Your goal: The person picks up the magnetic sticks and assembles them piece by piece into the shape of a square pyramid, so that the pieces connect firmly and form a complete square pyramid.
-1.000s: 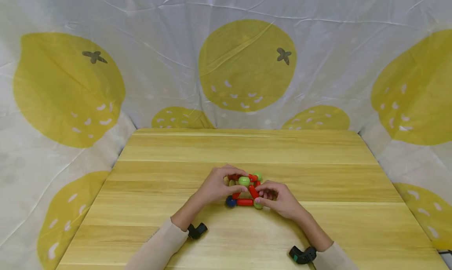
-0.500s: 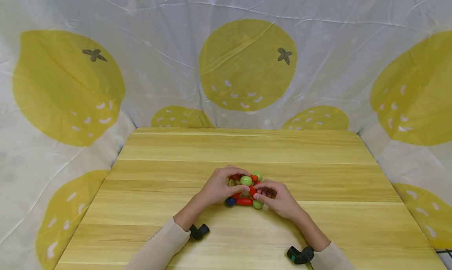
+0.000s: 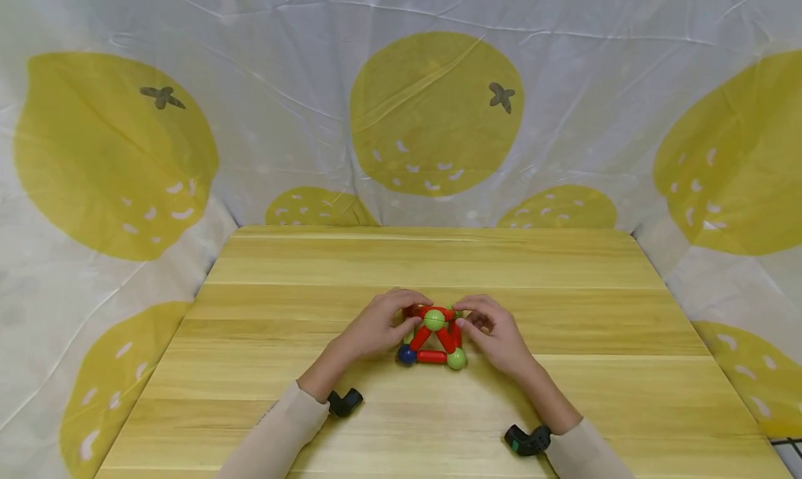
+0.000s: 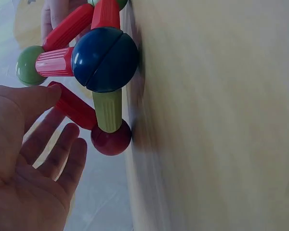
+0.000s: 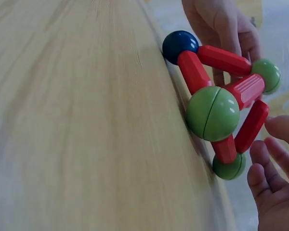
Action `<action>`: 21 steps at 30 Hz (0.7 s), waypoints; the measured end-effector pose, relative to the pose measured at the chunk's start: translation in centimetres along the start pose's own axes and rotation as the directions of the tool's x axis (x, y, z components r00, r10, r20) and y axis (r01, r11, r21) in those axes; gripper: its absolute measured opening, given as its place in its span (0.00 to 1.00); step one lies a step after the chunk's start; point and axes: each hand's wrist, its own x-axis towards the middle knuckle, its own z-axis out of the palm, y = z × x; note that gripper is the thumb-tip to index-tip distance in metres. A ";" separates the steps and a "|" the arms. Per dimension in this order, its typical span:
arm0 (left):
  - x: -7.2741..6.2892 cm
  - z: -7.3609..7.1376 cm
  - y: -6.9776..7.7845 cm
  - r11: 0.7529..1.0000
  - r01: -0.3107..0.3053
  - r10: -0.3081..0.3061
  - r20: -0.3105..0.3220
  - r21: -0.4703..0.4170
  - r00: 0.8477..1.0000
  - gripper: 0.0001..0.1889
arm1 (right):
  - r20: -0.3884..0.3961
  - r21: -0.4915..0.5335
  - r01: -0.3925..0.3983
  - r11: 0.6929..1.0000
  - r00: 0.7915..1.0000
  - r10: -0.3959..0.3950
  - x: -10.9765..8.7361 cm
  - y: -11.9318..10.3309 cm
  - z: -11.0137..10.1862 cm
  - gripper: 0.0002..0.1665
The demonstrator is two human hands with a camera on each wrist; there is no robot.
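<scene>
Between both hands stands a construction of magnetic rods and balls, with red magnetic rods [image 3: 432,356], green balls [image 3: 434,319] and a blue ball [image 3: 407,354]. My left hand [image 3: 379,326] is at its left side, the thumb and forefinger pinching the upper end of a red rod [image 4: 76,107] that rises from a dark red ball [image 4: 111,137]. A short yellow-green rod [image 4: 108,110] joins that ball to the blue one. My right hand [image 3: 498,333] pinches a slanting red rod [image 5: 252,126] at the back right, above a lower green ball [image 5: 229,166]; its forefinger is hidden in the right wrist view.
The construction stands on a wooden table [image 3: 532,270]. A pale cloth with yellow lemons [image 3: 313,117] hangs behind and at both sides. Black wrist cameras [image 3: 528,440] sit at both sleeves.
My right hand has left the front right rod, which now leans up to the upper green ball, and has moved back to the rear right rod. The left hand has drawn slightly left.
</scene>
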 end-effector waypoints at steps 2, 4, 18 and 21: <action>0.0 0.0 -0.1 1.000 0.002 -0.002 0.002 0.000 1.000 0.14 | 0.021 -0.008 -0.002 1.000 1.000 0.002 0.1 -0.1 0.2 0.12; -0.1 0.1 -0.1 1.000 0.008 -0.008 0.000 -0.017 1.000 0.13 | 0.038 -0.003 -0.019 1.000 0.999 0.019 0.2 -0.3 0.3 0.12; -0.7 0.0 0.2 0.993 0.071 -0.064 0.072 -0.098 0.995 0.21 | 0.130 0.028 0.021 0.999 0.991 -0.025 0.0 -0.1 0.7 0.27; -0.7 0.0 0.1 0.995 0.063 -0.057 0.074 -0.074 0.996 0.26 | 0.143 -0.008 0.047 0.999 0.989 -0.045 0.0 0.0 0.8 0.33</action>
